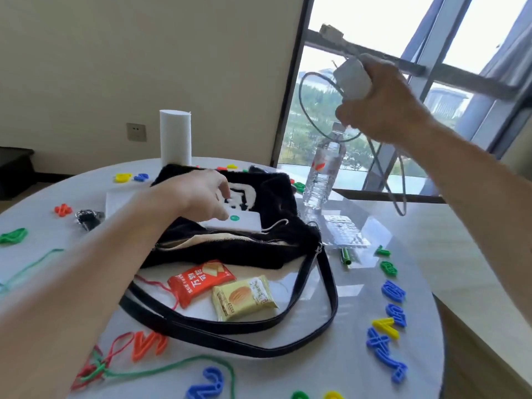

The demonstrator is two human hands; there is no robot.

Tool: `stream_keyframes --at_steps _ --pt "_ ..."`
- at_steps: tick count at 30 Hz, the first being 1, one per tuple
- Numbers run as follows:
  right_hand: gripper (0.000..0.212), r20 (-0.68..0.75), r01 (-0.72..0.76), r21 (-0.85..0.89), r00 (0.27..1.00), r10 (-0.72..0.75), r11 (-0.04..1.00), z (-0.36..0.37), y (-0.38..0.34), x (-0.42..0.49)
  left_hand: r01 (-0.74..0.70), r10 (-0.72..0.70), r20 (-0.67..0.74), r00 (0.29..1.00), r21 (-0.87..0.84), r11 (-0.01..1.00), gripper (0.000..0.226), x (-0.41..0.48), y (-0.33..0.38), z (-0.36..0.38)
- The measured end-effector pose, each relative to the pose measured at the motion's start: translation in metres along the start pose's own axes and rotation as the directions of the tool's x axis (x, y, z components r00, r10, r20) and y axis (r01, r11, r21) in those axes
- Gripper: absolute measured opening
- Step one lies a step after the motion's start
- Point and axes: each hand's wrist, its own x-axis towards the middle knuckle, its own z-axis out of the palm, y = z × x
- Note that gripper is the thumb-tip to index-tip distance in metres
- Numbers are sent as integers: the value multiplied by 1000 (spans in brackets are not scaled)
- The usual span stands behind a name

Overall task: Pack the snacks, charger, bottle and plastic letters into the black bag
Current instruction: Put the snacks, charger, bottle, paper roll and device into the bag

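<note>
White charger (352, 79) gripped in raised right hand (383, 102); left hand (198, 194) pinches white pack (244, 223) on black bag (259, 249); next, probably, lower charger into open zip.

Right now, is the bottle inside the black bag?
No, the bottle stands upright on the table, outside the bag and to its right.

A plain beige wall (115, 53) carries a socket plate (136, 131) at 10 o'clock, while a dark-framed window (374, 24) from 12 to 2 o'clock, with a grey curtain (512, 47) at 2, sheds bright daylight on the round, glossy white surface (331, 361), and dark low furniture (14, 168) stands at 9 o'clock.
</note>
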Motion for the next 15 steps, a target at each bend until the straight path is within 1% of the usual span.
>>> stream_keyframes --at_steps 2,4,6,9,11,13,15 --pt "36 59 -65 -117 996 72 991 -5 19 -5 -30 24 76 997 78 997 38 2 6 5" --pt "33 118 -166 -204 974 192 965 3 43 -17 -37 24 99 995 134 990 36 3 6 12" --pt "31 181 -230 -341 935 304 912 19 68 -36 -36 19 110 994 156 987 35 1 3 19" --pt "30 273 -270 -494 854 442 826 48 97 -69 -49 23 135 991 191 980 36 -2 0 24" --pt "33 288 -280 -595 801 525 754 66 107 -87 -67 28 176 984 217 974 38 -5 0 25" --pt "33 278 -297 -647 766 580 702 79 112 -98 -87 36 204 978 247 965 41 -6 -1 26" --pt "28 291 -300 -665 740 607 684 88 116 -105 -92 38 209 977 257 962 41 -6 -1 27"
